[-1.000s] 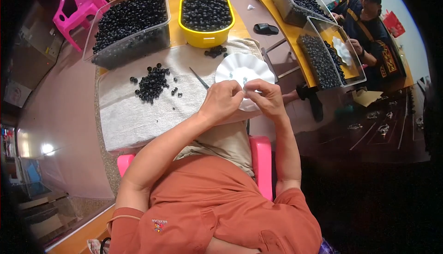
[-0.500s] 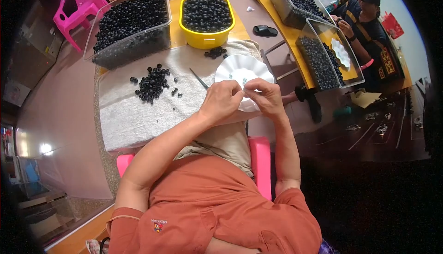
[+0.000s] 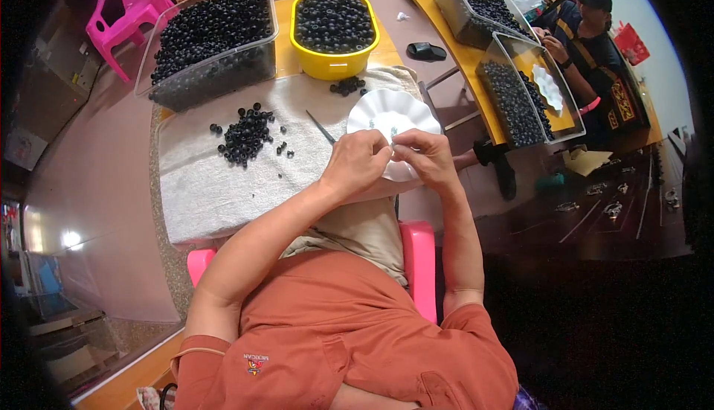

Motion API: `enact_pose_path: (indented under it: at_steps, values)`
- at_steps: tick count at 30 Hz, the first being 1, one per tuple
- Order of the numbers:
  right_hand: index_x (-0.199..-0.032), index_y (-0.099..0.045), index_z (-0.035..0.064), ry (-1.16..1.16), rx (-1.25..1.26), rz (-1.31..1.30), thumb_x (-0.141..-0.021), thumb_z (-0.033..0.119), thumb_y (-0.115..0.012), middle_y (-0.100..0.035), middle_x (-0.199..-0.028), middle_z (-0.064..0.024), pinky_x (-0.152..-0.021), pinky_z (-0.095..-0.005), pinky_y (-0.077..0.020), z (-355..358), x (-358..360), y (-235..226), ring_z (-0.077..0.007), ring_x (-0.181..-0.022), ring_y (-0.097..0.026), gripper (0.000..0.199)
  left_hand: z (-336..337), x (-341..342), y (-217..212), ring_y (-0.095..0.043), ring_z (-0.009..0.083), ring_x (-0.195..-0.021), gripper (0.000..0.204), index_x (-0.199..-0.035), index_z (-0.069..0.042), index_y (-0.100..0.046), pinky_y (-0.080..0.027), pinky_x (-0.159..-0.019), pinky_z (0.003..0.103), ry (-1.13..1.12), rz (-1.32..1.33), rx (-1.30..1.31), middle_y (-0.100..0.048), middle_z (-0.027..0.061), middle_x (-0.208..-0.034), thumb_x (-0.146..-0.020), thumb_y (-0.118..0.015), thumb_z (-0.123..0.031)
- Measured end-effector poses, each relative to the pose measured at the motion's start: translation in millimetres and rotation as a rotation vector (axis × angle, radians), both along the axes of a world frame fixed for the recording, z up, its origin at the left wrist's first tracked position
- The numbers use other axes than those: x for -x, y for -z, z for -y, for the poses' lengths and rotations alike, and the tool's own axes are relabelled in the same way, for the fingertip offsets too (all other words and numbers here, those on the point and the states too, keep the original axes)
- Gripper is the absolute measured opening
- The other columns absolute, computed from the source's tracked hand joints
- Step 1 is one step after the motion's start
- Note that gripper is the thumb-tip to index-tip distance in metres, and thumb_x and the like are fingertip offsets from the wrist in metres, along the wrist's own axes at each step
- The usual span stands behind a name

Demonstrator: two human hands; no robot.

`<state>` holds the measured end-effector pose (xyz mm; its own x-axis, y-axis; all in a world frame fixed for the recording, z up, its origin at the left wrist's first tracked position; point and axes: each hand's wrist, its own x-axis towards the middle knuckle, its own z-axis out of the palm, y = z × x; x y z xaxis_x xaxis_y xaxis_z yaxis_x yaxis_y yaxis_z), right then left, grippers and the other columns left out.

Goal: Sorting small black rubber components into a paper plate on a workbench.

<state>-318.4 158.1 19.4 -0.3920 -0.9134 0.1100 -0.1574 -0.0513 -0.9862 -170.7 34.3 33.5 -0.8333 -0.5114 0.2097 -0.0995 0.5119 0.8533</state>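
Black beads (image 3: 245, 133) on towel (image 3: 223, 179) beside white dish (image 3: 387, 116); grip states unclear.

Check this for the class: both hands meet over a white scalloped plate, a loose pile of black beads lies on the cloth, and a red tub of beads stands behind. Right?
Not quite: the tub is yellow, as the head view shows. Both hands, left hand and right hand, meet over the white scalloped plate; the loose pile of black beads lies on the cloth.

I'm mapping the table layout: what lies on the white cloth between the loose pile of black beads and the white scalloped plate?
In the head view, a thin dark pointed tool lies between the loose pile of black beads and the white scalloped plate, with a few stray beads.
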Motion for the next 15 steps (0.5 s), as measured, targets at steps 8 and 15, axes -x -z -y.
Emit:
enact_pose_path:
  at_steps: [8,15]
  values:
    - [-0.096,-0.067,-0.0045,0.01,0.104,-0.103,-0.083,-0.006,-0.069,-0.067,-0.095,-0.0064,-0.075,-0.0241,-0.0528,-1.7,2.5,4.5,-0.0115,-0.088,-0.062,0.014,0.5,1.0,-2.2,-0.069,0.0278,-0.074,0.022,-0.087,0.004,-0.069,-0.053,-0.07,0.037,-0.005,0.033,-0.014,-0.069,0.0189,-0.079,-0.085,-0.063,-0.017]
    - [-0.094,-0.069,-0.0008,0.078,0.163,-0.291,-0.081,-0.007,-0.068,-0.068,-0.094,-0.0079,-0.073,-0.024,-0.0543,-1.1,2.1,4.0,-0.0122,-0.085,-0.065,0.014,1.5,0.0,-1.4,-0.069,0.0282,-0.074,0.023,-0.087,0.004,-0.069,-0.053,-0.071,0.037,-0.007,0.048,-0.047,-0.069,0.019,-0.079,-0.085,-0.064,-0.018]
